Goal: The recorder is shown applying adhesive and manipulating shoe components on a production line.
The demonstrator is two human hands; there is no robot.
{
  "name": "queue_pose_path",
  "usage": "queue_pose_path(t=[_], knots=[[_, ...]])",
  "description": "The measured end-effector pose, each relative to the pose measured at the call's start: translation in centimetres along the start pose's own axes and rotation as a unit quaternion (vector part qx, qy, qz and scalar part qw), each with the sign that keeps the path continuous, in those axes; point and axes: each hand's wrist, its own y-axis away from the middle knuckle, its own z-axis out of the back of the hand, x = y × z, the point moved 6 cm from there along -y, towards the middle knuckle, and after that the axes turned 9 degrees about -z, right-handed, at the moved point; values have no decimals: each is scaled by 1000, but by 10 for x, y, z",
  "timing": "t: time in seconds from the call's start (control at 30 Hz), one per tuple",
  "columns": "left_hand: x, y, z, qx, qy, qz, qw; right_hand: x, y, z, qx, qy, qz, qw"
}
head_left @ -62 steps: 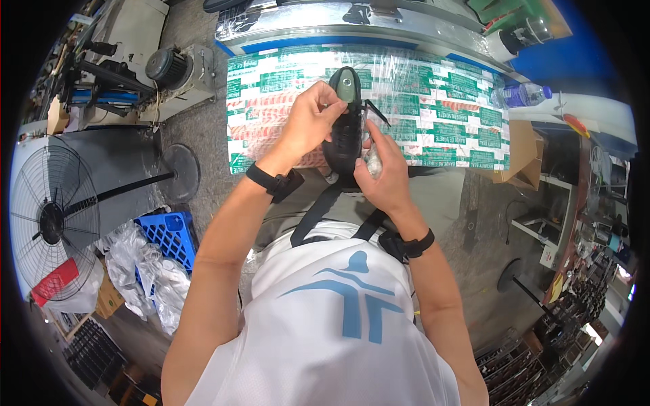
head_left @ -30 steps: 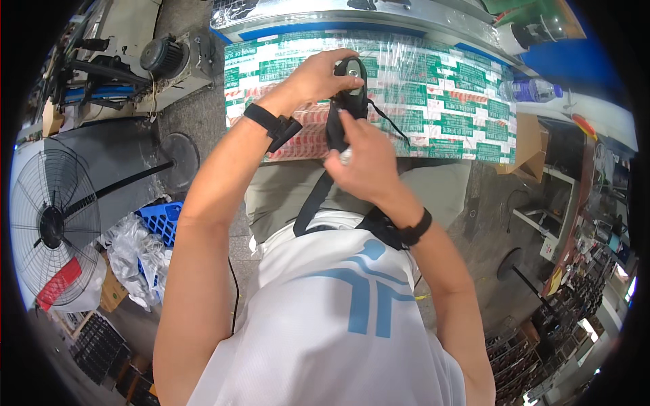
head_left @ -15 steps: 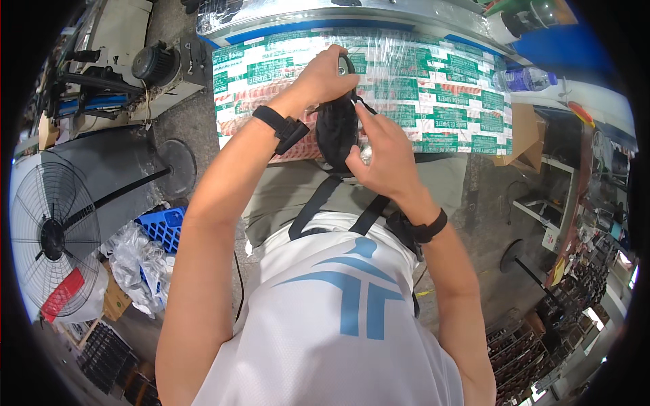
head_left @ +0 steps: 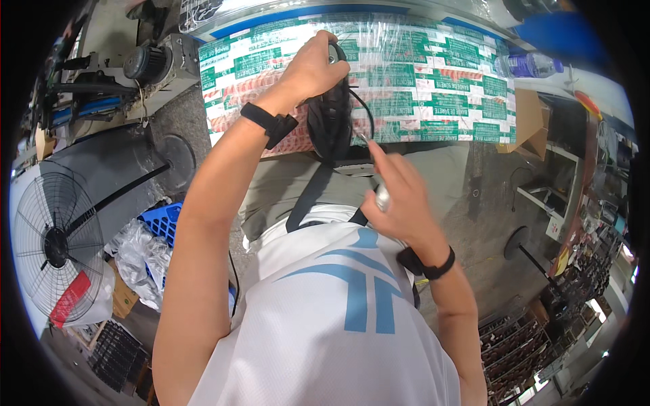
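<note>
A black shoe (head_left: 329, 128) rests near the front edge of a table (head_left: 440, 91) covered in green, white and red printed tape. My left hand (head_left: 313, 71) is closed around the far end of the shoe. To the right of the shoe, a thin black lace (head_left: 367, 108) curves out over the tabletop. My right hand (head_left: 403, 193), slightly blurred, is closed on a slim silver hand tool (head_left: 383, 197) with a rounded handle. The tool's thin front end points toward the shoe's right side, close to the lace. Whether its tip touches the lace, I cannot tell.
A purple-labelled bottle (head_left: 531, 65) lies at the table's right end, above a cardboard box (head_left: 528, 125). On the left are a motor (head_left: 145, 64), a large fan (head_left: 55, 247) and a blue crate (head_left: 162, 223) with clear plastic wrap. A metal frame (head_left: 277, 15) runs along the far side.
My right hand with the silver tool has drawn back from the shoe toward my body. The black lace now stretches out to the shoe's right. My left hand still grips the shoe.
</note>
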Motion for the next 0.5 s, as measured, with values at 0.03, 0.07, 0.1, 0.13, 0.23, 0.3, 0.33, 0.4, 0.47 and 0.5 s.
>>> queue_pose_path(t=[0.03,0.07,0.1,0.13,0.23,0.3,0.33,0.4,0.47,0.5], knots=[[-2,0,2,8,22,15,1000,8,-15,-5,-34,-18,41,998],[1,0,1,11,19,14,1000,15,-26,-9,-66,-36,82,994],[7,0,-1,23,73,13,997,16,-37,-16,-68,-41,85,993],[13,2,-2,35,127,12,991,16,-46,-24,-74,-24,96,992],[10,1,-4,39,87,18,995,13,-59,-36,-79,7,109,991],[7,3,-4,30,91,14,995,12,-62,-39,-69,44,115,990],[6,4,-1,20,79,7,997,12,-63,-41,-67,46,115,990],[8,6,0,11,68,3,998,16,-66,-47,-64,53,101,991],[8,5,1,-6,75,-7,997,18,-66,-51,-65,69,108,990],[8,4,2,-7,72,-6,997,21,-67,-54,-69,85,116,987]])
